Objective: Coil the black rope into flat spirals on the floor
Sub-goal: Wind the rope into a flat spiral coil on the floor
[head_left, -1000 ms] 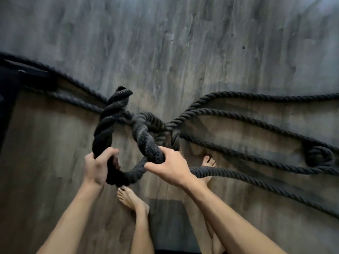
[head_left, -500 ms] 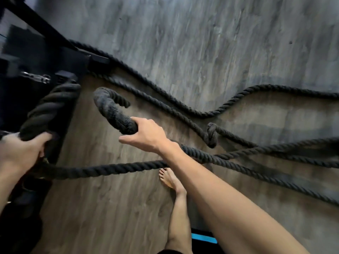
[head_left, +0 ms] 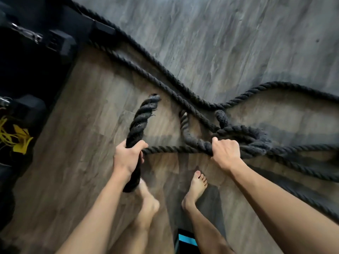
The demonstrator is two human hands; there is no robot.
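Both hands, left hand [head_left: 128,156] and right hand [head_left: 226,153], grip the black rope [head_left: 141,120] tight (tangled strands beside bare feet [head_left: 197,186]).

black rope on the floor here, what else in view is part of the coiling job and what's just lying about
Part of the job:
- black rope, loose and tangled on the floor, no spiral yet
- left hand, gripping the rope's thick end
- right hand, gripping a strand by the tangle

Just lying about:
- dumbbells at the left edge
- yellow strap beside them
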